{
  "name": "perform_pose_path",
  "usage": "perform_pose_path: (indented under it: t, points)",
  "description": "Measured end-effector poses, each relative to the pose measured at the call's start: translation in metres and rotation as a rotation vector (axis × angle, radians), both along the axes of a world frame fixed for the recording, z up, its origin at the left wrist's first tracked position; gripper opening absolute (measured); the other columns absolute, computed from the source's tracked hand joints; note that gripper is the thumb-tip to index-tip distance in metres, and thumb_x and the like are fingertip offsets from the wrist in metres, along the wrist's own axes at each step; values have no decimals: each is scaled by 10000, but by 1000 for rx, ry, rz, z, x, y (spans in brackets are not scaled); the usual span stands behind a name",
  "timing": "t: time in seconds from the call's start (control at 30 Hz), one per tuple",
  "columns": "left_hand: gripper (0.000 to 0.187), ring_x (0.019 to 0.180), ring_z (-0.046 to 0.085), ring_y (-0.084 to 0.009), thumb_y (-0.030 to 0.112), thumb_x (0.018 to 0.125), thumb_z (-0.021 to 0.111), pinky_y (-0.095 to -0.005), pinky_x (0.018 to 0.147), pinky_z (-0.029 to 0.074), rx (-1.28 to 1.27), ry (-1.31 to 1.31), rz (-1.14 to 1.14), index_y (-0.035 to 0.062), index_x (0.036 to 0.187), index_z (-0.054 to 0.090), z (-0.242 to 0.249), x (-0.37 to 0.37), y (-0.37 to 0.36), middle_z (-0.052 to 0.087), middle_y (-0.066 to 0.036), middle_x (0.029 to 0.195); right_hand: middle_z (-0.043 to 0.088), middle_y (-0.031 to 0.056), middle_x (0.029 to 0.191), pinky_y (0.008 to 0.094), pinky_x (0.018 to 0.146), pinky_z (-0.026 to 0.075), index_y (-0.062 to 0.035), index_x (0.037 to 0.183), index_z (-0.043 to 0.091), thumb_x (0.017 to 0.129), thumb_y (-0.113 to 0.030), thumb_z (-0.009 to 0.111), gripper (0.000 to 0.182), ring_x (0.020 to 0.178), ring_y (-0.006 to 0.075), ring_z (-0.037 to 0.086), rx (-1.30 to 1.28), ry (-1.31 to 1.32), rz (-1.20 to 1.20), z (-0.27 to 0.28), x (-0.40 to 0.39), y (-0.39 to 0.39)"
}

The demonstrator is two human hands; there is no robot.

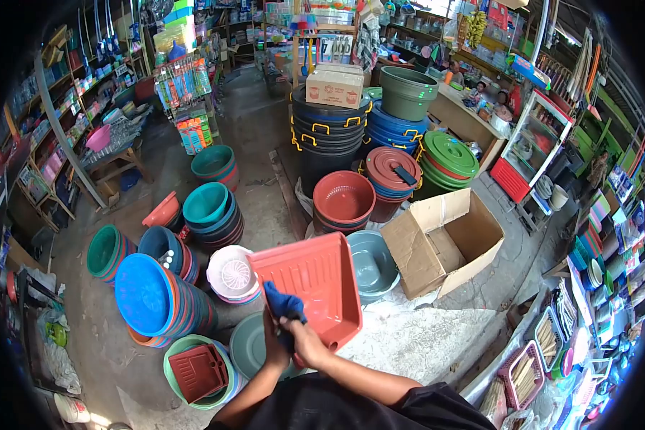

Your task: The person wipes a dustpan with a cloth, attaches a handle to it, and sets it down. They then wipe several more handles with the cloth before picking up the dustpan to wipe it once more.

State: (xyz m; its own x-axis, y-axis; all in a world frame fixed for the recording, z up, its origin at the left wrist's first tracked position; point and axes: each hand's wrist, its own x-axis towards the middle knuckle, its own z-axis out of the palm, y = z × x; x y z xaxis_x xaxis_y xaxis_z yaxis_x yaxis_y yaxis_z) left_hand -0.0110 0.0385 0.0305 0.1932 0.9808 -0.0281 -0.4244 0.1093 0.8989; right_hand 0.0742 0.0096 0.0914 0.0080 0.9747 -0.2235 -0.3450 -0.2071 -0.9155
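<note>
A red ribbed plastic tray is tilted up in front of my body. At its lower left edge, my left hand is closed, partly hidden behind the tray's edge and a dark blue cloth. My right hand has its fingers closed on the blue cloth, against the tray. Below and left of the tray, a darker red ribbed tray lies in a light green basin. A grey-green basin is partly hidden behind my left hand.
Stacked tubs surround me, including a blue one and a pink-white basket. An open cardboard box stands at the right beside a grey-blue basin. People are at the back counter. Shelves line both sides.
</note>
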Motion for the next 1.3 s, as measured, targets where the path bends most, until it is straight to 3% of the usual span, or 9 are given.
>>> perform_pose_path:
  t: [0.17,0.23,0.37,0.43,0.47,0.57,0.83,1.1,1.3]
  points:
    - [634,1253,461,-257,193,897,672,-372,1033,377,195,321,-190,-10,1391,330,-10,-5,-28,484,-167,1317,525,4,756,297,636,426,-112,879,555,876,-389,613,282,649,129,492,-152,488,-381,66,38,27]
    - [657,1232,477,-248,182,891,673,-370,1032,382,306,511,-173,-14,1404,312,-35,-16,-36,490,-163,1311,594,13,836,293,688,460,-73,958,580,903,-307,601,241,742,129,557,79,441,-541,73,70,30]
    - [675,1210,495,-244,158,878,662,-374,1030,389,227,402,-147,-12,1420,297,-23,-22,-33,497,-158,1309,636,106,1102,396,965,452,8,1267,514,855,-214,620,479,1036,210,602,322,-329,-377,34,129,1]
    - [670,1192,507,-245,118,859,634,-379,1023,399,160,183,-105,-12,1425,300,-21,-27,-25,504,-156,1305,519,162,1382,487,1114,307,-39,1395,448,757,-203,666,694,1287,313,488,694,-1462,-337,35,157,-1]
    - [660,1184,507,-238,93,847,614,-377,1026,397,139,158,-110,-13,1422,309,-19,-31,-21,506,-151,1300,301,145,1555,512,1170,173,-79,1468,374,683,-254,712,872,1449,357,243,531,-1589,-97,20,167,-5]
    - [645,1188,497,-230,80,835,597,-376,1033,389,86,94,-171,-10,1414,327,-6,-35,-14,504,-139,1301,255,128,1575,513,1167,184,-102,1488,338,700,-299,718,897,1463,350,199,414,-1766,227,-21,177,-14]
    - [615,1149,506,-221,67,792,547,-371,1013,399,-24,7,69,27,1380,370,8,-16,-4,511,-113,1260,447,171,1444,482,1165,207,-30,1402,439,769,-366,606,736,1421,326,303,497,-1221,300,-81,117,-84]
    - [490,1045,623,-314,260,858,492,-441,933,506,-516,-212,-171,9,1278,493,-21,-44,17,608,-168,1167,566,151,1239,459,1056,350,-40,1320,490,727,-317,720,694,1189,333,525,513,-1301,406,-28,103,-80]
    - [538,1107,591,-332,271,856,531,-451,954,488,-578,-206,-196,11,1324,478,-34,-53,16,579,-195,1236,614,117,1125,389,933,436,-71,1300,516,865,-160,498,444,1068,266,598,578,-1487,362,-32,102,-80]
